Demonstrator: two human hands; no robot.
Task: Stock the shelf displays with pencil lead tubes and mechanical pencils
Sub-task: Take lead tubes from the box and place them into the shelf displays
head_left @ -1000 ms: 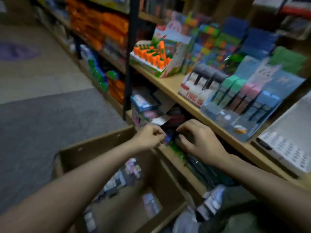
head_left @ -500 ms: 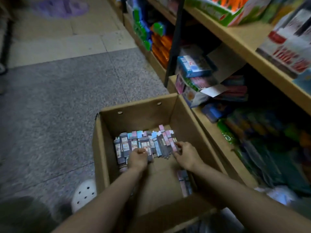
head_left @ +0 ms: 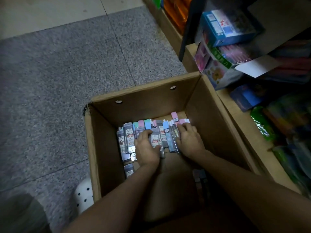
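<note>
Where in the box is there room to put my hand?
Bare cardboard floor lies near you, between the two forearms, behind the left hand and right hand. The far end of the cardboard box is crowded with lead tubes.

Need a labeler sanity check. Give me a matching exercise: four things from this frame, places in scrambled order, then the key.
Things:
1. left hand
2. right hand
3. cardboard box
4. blue carton

Places:
A. on the grey floor beside the shelf
B. on top of the shelf stack, upper right
C. gripping a lead tube mid-row
D. on the right end of the tube row

Pairs: 1-C, 2-D, 3-A, 4-B
</note>
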